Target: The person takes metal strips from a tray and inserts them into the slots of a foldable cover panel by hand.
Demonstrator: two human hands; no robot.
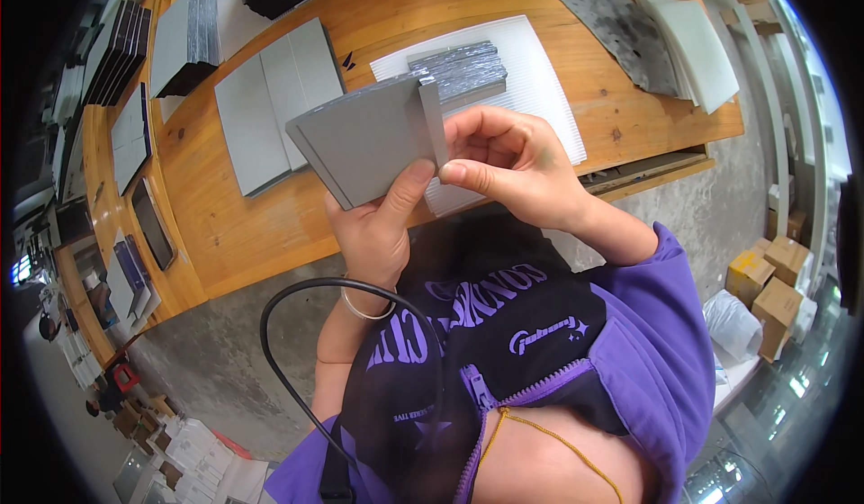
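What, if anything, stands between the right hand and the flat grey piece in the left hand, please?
Nothing visible does: the right hand touches the right edge of the flat grey piece, which the left hand holds by its lower edge.

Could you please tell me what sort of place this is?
Probably a workshop or packing area: flat grey boards lie on a wooden workbench, white sheets near its right end, cardboard boxes further right.
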